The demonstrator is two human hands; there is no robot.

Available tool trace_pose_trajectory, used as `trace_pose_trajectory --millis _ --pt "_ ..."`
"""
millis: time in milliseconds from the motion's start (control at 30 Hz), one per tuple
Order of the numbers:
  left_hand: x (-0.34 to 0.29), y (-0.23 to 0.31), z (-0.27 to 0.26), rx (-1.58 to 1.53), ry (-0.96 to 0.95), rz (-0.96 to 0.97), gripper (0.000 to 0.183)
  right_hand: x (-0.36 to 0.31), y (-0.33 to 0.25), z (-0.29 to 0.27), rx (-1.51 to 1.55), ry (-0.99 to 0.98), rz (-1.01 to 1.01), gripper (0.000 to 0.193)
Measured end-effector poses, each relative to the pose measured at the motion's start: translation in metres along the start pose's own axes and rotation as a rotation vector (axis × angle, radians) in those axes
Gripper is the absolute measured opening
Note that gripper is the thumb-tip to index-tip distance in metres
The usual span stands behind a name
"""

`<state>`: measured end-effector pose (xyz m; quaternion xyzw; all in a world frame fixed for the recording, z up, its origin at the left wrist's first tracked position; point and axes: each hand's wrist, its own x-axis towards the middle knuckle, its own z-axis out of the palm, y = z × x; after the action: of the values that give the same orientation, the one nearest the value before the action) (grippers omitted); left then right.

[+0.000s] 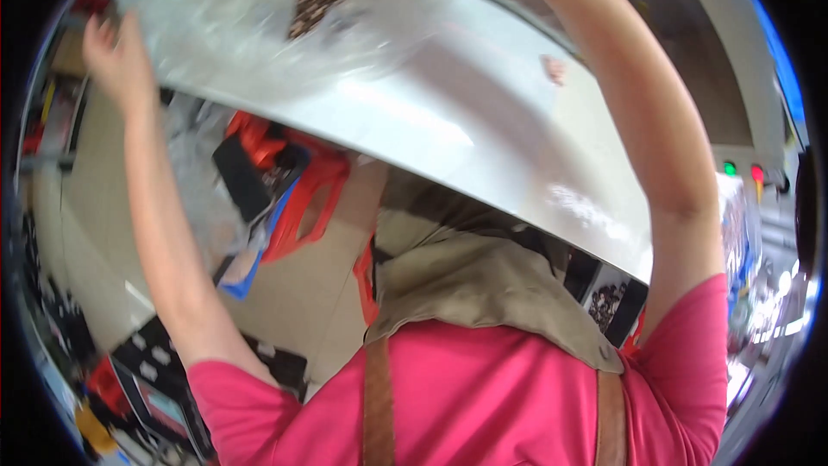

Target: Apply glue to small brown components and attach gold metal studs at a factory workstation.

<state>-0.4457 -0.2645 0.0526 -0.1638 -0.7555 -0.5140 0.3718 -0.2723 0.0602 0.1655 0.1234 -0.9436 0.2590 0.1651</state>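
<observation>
My left hand is raised at the far left, beside the table's corner and the edge of a large clear plastic bag. Its thumb stands apart from the curled fingers, though motion blurs them. Just beyond the fingertips is a small dark and red thing that I cannot make out. A cluster of small copper-brown parts shows on or in the plastic. My right forearm reaches across the table's right side to the top edge, where the hand passes out of view. A small copper-coloured piece lies near that forearm.
The white table slants across in front of me. Below it stand a red plastic stool and a dark bin. A black tray of small parts sits under the right side. Black crates are on the floor at lower left.
</observation>
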Motion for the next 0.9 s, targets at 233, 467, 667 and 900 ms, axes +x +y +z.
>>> trace_pose_trajectory --millis 233,467,667,900 --pt "-0.076 0.192 0.025 -0.388 -0.343 0.04 0.044 -0.162 0.072 -0.086 0.119 0.127 0.218 0.023" --pt "-0.063 0.295 -0.006 -0.565 -0.566 0.473 0.045 -0.189 0.075 -0.032 -0.14 0.107 0.366 0.018" --pt "-0.097 0.348 0.011 -0.656 -0.497 0.545 0.045 -0.236 0.033 -0.023 0.069 0.014 0.247 0.012" --pt "-0.118 0.38 0.066 -0.72 -0.981 0.919 0.038 -0.329 0.083 -0.075 -0.043 0.44 0.51 0.013"
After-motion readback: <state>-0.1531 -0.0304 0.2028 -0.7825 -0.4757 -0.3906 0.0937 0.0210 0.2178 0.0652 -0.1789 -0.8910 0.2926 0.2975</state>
